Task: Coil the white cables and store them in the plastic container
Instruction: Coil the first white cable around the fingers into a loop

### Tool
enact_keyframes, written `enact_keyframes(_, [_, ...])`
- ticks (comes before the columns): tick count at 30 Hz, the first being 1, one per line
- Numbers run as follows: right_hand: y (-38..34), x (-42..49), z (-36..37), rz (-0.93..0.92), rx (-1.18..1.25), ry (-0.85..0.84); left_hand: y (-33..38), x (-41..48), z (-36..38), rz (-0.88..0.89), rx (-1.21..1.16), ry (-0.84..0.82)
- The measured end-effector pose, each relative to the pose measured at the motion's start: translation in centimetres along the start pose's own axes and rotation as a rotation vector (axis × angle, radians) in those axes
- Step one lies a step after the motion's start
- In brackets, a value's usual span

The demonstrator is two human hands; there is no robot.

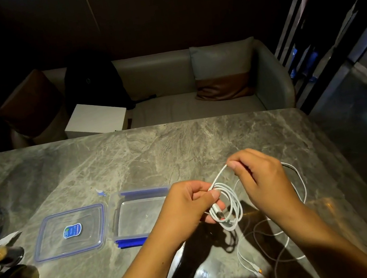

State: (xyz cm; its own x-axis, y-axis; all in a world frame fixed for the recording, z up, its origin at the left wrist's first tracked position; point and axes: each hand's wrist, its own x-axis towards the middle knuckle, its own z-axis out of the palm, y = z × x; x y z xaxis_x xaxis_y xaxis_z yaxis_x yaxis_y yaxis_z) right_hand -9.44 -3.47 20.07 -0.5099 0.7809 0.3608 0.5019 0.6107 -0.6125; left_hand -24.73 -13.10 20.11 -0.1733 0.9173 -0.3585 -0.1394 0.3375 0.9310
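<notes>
Hanging in small loops above the counter, the white cable is gripped by the left hand, fingers curled round the coil. A strand is pinched and raised by the right hand. Loose cable trails on the counter; the open plastic container sits just left, beside its lid.

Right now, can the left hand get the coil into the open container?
Probably yes. The left hand grips the coil right beside the open container, with nothing between them. But the right hand holds uncoiled cable trailing across the table.
</notes>
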Motion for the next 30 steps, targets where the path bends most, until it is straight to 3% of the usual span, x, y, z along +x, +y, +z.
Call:
enact_keyframes(4, [-0.8, 0.0, -0.1, 0.127, 0.127, -0.007, -0.1, 0.3, 0.3, 0.027, 0.043, 0.075])
enact_keyframes(8, [-1.7, -0.1, -0.2, 0.444, 0.672, -0.189, -0.8, 0.8, -0.1, 0.063, 0.106, 0.231])
enact_keyframes(11, [-1.7, -0.1, -0.6, 0.486, 0.762, -0.332, -1.0, 1.0, -0.2, 0.069, 0.062, 0.267])
enact_keyframes(14, [-1.6, 0.0, -0.9, 0.440, 0.737, -0.439, -0.9, 1.1, -0.3, 0.100, 0.070, 0.269])
enact_keyframes(17, [-1.3, 0.2, -0.6, 0.315, 0.563, -0.414, -0.7, 1.1, -0.2, 0.120, 0.094, 0.247])
enact_keyframes(23, [-1.1, 0.1, 0.2, 0.394, 0.762, -0.383, -1.0, 1.3, -0.3, 0.134, 0.092, 0.254])
enact_keyframes(27, [-0.4, 0.0, 1.0, 0.277, 0.489, -0.309, -1.3, 1.2, -0.5, 0.124, 0.035, 0.238])
enact_keyframes(30, [0.0, 0.0, 1.2, 0.223, 0.424, -0.304, -1.6, 1.2, -0.4, 0.113, -0.002, 0.250])
